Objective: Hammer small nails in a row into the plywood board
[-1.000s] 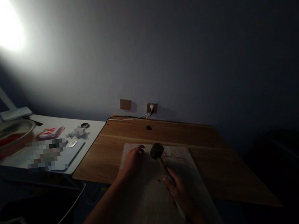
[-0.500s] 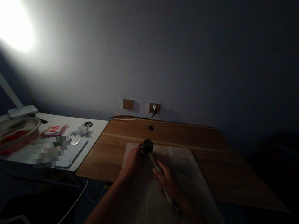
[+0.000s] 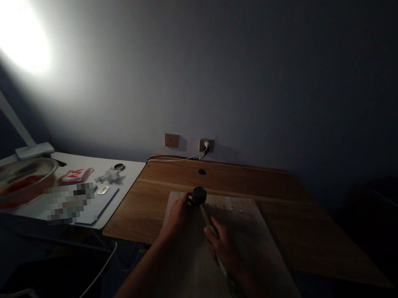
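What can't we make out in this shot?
Left hand: head view, anything in its fingertips hidden by mallet and shadow.
Small pieces on board: head view, too small and dark to identify.
Lamp: head view, top cut off by left edge.
Patch: head view, contents masked by pixelation.

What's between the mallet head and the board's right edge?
The head view shows a row of small shiny pieces on the board, right of the mallet head; too small to identify.

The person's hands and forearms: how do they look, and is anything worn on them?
The left hand and right hand are ungloved. The left forearm and right forearm show no sleeve or watch; the dim light hides whether there are rings.
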Demonstrator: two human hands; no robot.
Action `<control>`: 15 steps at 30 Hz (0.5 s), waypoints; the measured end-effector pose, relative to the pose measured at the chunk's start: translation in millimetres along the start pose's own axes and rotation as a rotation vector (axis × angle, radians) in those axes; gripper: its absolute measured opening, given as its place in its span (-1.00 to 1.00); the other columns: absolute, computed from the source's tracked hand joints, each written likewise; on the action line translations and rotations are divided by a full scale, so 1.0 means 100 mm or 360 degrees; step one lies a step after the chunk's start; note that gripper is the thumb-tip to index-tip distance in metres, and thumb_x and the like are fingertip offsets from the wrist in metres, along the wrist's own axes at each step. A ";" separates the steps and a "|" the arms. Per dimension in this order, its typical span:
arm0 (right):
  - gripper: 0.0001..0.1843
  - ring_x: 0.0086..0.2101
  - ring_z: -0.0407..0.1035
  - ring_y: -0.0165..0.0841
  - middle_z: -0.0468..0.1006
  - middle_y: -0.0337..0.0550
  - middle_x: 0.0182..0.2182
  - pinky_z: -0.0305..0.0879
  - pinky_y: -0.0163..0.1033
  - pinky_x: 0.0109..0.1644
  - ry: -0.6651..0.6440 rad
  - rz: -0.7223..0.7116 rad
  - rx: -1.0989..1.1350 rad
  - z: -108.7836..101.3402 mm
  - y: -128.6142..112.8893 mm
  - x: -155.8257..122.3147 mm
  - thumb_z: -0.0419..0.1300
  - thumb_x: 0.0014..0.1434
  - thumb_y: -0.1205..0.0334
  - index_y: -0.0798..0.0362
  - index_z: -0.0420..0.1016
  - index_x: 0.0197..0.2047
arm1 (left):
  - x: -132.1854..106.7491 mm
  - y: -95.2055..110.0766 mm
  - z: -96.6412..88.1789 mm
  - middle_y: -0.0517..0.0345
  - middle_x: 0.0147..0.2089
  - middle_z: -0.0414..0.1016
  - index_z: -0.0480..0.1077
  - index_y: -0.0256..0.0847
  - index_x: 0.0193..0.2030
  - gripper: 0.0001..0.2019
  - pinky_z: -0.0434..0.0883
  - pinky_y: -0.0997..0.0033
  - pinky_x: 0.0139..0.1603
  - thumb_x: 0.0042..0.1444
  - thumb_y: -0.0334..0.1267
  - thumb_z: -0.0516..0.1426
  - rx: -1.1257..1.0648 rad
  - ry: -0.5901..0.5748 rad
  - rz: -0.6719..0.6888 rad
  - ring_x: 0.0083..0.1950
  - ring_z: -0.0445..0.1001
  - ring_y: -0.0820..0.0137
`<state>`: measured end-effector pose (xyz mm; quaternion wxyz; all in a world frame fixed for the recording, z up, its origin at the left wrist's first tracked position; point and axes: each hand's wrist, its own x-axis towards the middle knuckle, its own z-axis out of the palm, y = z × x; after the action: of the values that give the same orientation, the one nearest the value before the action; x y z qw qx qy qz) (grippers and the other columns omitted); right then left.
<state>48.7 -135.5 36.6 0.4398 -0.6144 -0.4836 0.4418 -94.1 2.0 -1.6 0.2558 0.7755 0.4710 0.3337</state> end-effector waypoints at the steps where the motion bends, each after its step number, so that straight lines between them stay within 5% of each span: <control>1: -0.30 -0.74 0.11 -0.51 0.21 -0.47 -0.63 0.05 -0.41 -0.74 -0.0011 -0.0009 0.0002 0.00 0.00 0.00 0.07 0.24 -0.10 0.20 0.28 0.30 | 0.00 0.00 0.00 0.04 -0.19 0.63 0.41 -0.21 0.10 -0.55 0.46 0.41 -0.16 0.03 -0.49 0.13 -0.0007 0.0008 0.0003 -0.20 0.59 0.28; 10: -0.38 -0.70 0.14 -0.54 0.30 -0.40 -0.53 0.07 -0.42 -0.73 0.0049 0.0095 0.0147 -0.20 -0.02 -0.22 0.13 0.21 -0.16 0.09 0.39 0.18 | -0.01 0.00 0.00 0.09 -0.17 0.61 0.37 -0.21 0.11 -0.54 0.43 0.43 -0.20 0.03 -0.51 0.12 -0.0110 -0.0016 -0.0008 -0.27 0.54 0.38; 15: -0.25 -0.72 0.15 -0.51 0.35 -0.39 -0.56 0.10 -0.41 -0.72 0.0101 0.0241 0.0133 -0.42 0.07 -0.45 0.18 0.15 -0.20 0.08 0.33 0.27 | -0.06 0.12 -0.06 0.02 0.01 0.49 0.39 -0.21 0.06 -0.57 0.45 0.39 -0.16 0.02 -0.51 0.12 0.0048 0.0030 0.0037 -0.22 0.50 0.41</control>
<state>84.6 -185.7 44.2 0.4455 -0.6440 -0.4026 0.4740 -93.7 -7.9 8.7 0.2357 0.7816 0.4692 0.3367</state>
